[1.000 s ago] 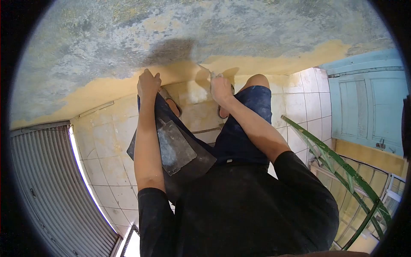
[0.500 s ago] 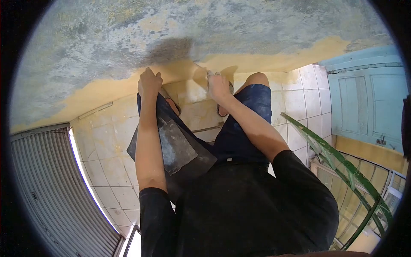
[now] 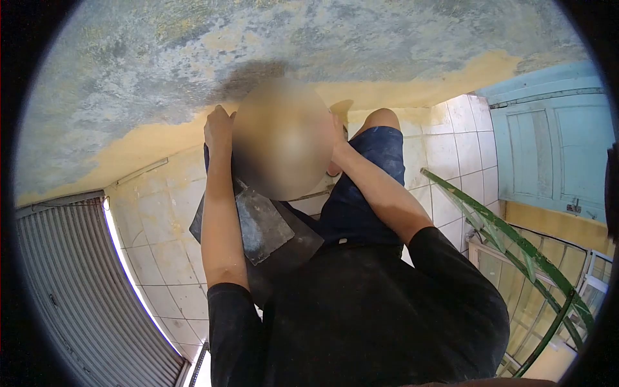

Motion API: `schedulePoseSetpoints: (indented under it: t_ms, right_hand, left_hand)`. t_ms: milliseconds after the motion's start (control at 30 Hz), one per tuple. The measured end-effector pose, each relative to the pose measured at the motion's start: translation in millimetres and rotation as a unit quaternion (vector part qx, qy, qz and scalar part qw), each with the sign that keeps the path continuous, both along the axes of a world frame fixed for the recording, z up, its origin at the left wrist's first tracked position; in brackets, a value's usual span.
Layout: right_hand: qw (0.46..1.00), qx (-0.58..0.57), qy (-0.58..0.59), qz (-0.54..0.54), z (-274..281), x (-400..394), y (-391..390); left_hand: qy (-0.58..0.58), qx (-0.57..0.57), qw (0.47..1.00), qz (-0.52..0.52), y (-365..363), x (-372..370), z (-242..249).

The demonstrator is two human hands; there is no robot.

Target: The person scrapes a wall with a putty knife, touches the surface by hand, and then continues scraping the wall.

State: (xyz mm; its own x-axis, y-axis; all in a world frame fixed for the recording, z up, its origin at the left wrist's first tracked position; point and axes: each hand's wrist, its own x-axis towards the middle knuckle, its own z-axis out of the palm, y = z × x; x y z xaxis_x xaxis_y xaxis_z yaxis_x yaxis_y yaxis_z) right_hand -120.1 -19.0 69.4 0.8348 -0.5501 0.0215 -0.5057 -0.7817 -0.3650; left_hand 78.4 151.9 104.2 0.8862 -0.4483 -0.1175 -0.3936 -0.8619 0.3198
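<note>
My left hand [image 3: 219, 131] is closed, its fingers curled above my left knee, close to the lower part of the wall. Whether it holds anything is hidden. A round blurred patch covers the fingers of my right hand [image 3: 336, 138]; only its edge and the wrist show, beside my right knee. Half a second earlier those fingers are wrapped round something thin and pale that points at the wall. In front of both hands rises a wall [image 3: 387, 48] with patchy grey-blue over yellow. Under my left forearm lies a dark flat sheet with a smaller scuffed grey piece [image 3: 263, 226].
A green metal frame [image 3: 496, 222] slants along the right, by a light blue door [image 3: 548, 151]. Stained white tiles [image 3: 171, 222] cover the floor. On the left is a ribbed grey shutter [image 3: 77, 284].
The view has shifted very slightly. A blurred patch covers the space between my hands and hides my right fingers. Both arms keep nearly the same pose.
</note>
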Motion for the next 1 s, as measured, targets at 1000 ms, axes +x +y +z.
schedulePoseSetpoints:
  t_ms: [1000]
  right_hand:
    - [0.999,0.005,0.026,0.02,0.3,6.5,-1.2]
  left_hand:
    - [-0.002,-0.002,1.0,0.005,6.0,1.6,1.5]
